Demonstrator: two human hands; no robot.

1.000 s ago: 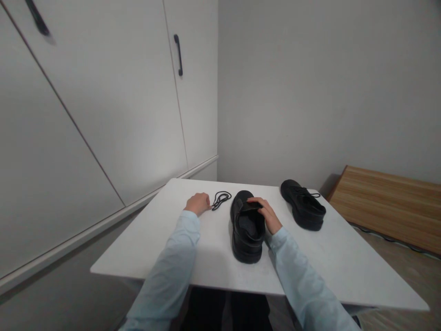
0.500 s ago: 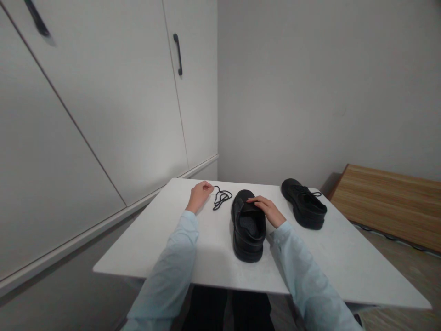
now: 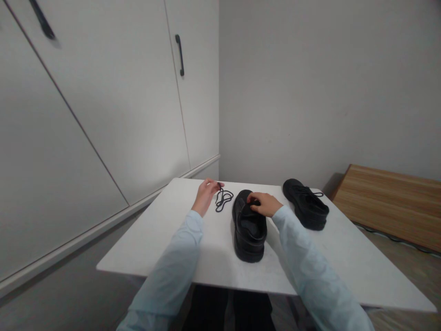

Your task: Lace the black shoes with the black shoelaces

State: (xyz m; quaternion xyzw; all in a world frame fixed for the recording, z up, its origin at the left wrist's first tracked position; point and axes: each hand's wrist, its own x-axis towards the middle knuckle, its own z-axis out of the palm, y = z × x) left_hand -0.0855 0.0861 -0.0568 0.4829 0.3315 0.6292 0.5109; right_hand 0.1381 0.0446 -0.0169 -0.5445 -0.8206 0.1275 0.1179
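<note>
Shoelace (image 3: 223,201) lies loose, one end pinched in the left hand (image 3: 204,195); near shoe (image 3: 248,246) looks unlaced, far shoe (image 3: 311,218) laced; right hand (image 3: 267,204) curls at the near tongue, its grip unclear.

No readable text or labels anywhere.

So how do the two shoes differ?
The far shoe has a lace in it; none shows on the near shoe. The right hand touches the near shoe, but not the far shoe. The far shoe's toe angles left more than the near shoe's. Both are black and sit sole down.
</note>
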